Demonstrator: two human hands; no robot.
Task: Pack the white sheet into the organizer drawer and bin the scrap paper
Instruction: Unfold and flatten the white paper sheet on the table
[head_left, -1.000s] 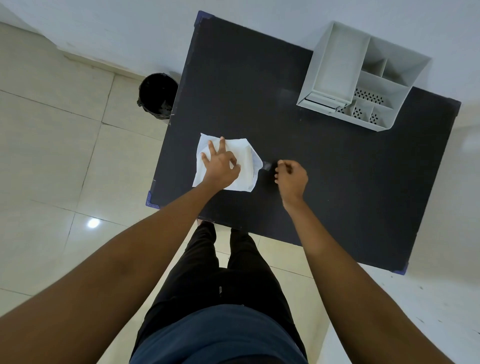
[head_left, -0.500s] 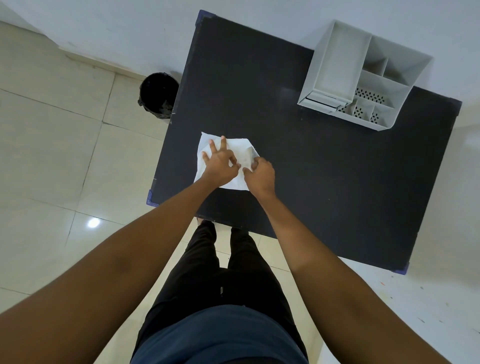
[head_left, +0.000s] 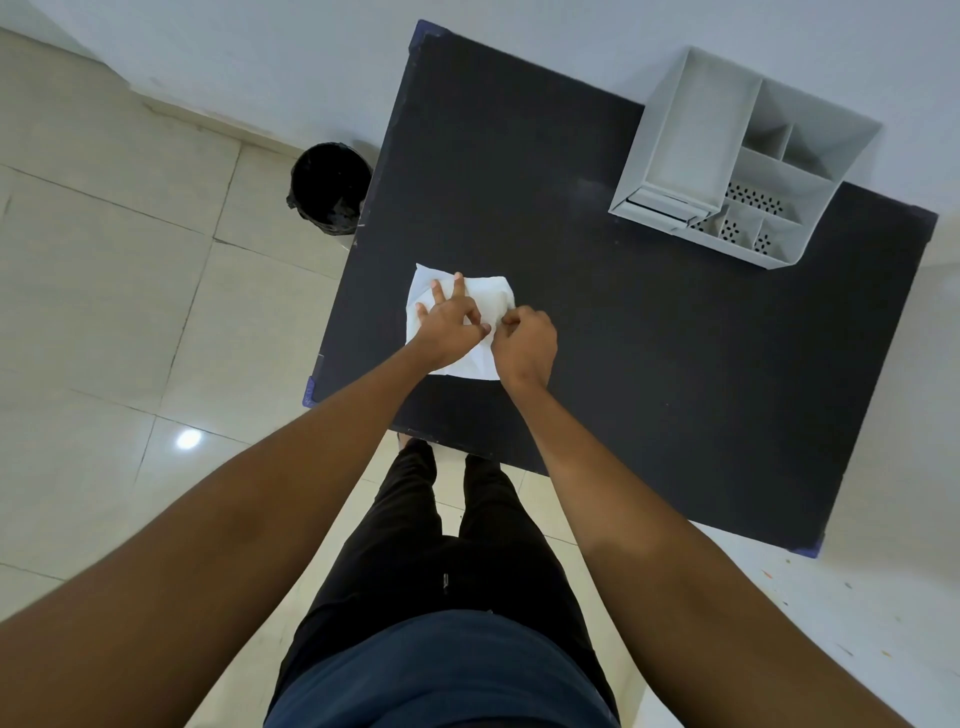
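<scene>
A folded white sheet (head_left: 491, 299) lies near the left front of the black table (head_left: 649, 364). My left hand (head_left: 449, 325) presses flat on it with fingers spread. My right hand (head_left: 524, 345) rests on the sheet's right edge, fingers curled and pinching the paper beside my left thumb. The grey organizer (head_left: 737, 156), with its small drawer (head_left: 657, 205) at the front left, stands at the table's far right. A black bin (head_left: 330, 187) sits on the floor left of the table. I see no separate scrap paper.
The table's far edge meets a white wall. Pale floor tiles spread to the left. My legs stand at the table's front edge.
My right hand came from the bare table to the sheet's right edge, folding the right flap over. My left hand stayed pressed on the sheet.
</scene>
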